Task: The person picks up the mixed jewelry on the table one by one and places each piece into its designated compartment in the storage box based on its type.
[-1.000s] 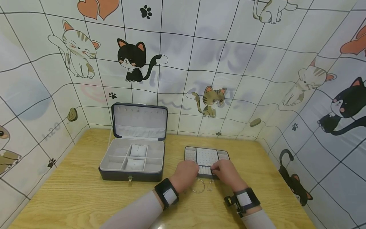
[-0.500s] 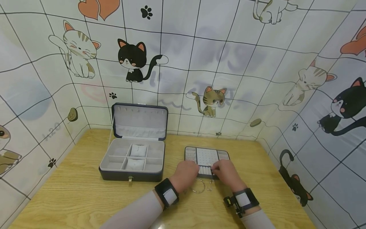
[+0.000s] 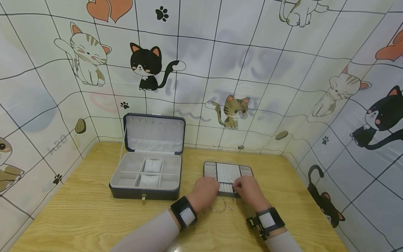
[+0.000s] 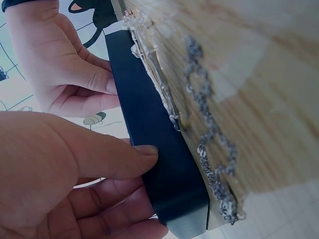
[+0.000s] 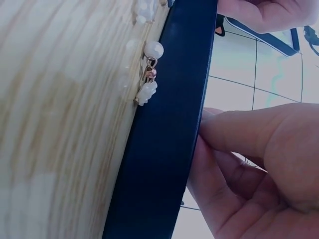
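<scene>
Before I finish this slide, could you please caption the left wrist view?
The left grip holds the dark-sided tray, a silvery chain lying beside it on the wooden table.

We see a curtained nook, perhaps domestic: white, black-gridded, cat-printed sheeting point(image 3: 195, 70), hung from nine through twelve to three o'clock, encloses a flat, yellow, wood-grained tabletop point(image 3: 226, 227) at six.

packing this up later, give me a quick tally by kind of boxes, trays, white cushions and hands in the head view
Open box: 1
Tray: 1
White cushions: 2
Hands: 2 (left hand, right hand)
Total: 6
</scene>
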Available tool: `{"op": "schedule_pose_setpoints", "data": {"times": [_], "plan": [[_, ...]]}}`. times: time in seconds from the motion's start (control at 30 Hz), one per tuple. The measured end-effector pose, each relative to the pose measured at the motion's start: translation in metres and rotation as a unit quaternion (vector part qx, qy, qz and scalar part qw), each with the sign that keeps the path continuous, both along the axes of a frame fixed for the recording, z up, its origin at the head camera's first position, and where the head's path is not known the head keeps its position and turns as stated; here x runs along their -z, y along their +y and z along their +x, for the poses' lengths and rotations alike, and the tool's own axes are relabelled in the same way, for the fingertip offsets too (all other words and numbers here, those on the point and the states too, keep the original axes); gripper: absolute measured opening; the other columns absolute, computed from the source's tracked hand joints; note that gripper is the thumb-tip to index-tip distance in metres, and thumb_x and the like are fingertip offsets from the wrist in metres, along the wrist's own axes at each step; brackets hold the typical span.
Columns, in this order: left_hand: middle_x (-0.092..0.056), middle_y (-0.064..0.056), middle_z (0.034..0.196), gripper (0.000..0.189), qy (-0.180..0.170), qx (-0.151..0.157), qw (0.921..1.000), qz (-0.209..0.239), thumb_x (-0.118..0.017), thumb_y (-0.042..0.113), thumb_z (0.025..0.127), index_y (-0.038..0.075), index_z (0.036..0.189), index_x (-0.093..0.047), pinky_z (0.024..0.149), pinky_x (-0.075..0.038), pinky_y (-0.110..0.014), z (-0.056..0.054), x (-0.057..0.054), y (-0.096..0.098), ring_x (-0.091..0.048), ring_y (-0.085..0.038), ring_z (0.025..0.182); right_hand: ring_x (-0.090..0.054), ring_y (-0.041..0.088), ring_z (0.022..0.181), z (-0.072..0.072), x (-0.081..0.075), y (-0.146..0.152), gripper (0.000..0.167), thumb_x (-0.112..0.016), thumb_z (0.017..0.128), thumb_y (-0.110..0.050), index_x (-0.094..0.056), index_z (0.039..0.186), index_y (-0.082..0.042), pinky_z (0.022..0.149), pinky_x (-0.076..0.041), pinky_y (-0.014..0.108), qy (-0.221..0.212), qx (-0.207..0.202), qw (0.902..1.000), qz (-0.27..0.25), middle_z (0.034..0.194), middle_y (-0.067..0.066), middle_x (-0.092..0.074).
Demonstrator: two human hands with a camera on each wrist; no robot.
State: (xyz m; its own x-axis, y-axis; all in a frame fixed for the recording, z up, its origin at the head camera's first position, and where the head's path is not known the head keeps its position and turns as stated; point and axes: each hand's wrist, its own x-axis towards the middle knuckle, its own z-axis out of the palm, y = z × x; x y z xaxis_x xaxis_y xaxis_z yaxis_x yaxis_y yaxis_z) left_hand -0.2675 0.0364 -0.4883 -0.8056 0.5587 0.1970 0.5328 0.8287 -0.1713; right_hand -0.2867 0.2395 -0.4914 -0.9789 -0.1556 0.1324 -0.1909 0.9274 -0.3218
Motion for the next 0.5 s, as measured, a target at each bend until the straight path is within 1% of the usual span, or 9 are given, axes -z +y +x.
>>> {"op": "schedule_pose_setpoints", "data": {"times": [0.23,0.5], "plan": [[-0.070,0.003,0.080,0.005,-0.004,0.003,1.0000,0.005,-0.074,0.019,0.098,0.020,0.096,-0.079,0.061,-0.056,-0.028,-0.0018,0.0022,-0.0006,-0.057,-0.011,0.068,-0.060,0.013,0.079,0.0023,-0.0017,-0.0036,0.015,-0.083,0.087,-0.006,-0.079,0.078,-0.017,0.075,-0.056,0.036,0.004,0.003,1.0000,0.005,0.086,-0.001,-0.077],[-0.069,0.003,0.078,0.005,-0.007,0.001,0.9999,0.008,-0.075,0.019,0.097,0.020,0.094,-0.079,0.058,-0.054,-0.027,-0.0021,0.0033,0.0002,-0.055,-0.010,0.066,-0.059,0.013,0.076,0.0025,-0.0013,-0.0050,0.017,-0.082,0.087,-0.003,-0.078,0.076,-0.016,0.073,-0.054,0.035,0.014,0.003,0.9999,0.004,0.083,0.000,-0.076]]}}
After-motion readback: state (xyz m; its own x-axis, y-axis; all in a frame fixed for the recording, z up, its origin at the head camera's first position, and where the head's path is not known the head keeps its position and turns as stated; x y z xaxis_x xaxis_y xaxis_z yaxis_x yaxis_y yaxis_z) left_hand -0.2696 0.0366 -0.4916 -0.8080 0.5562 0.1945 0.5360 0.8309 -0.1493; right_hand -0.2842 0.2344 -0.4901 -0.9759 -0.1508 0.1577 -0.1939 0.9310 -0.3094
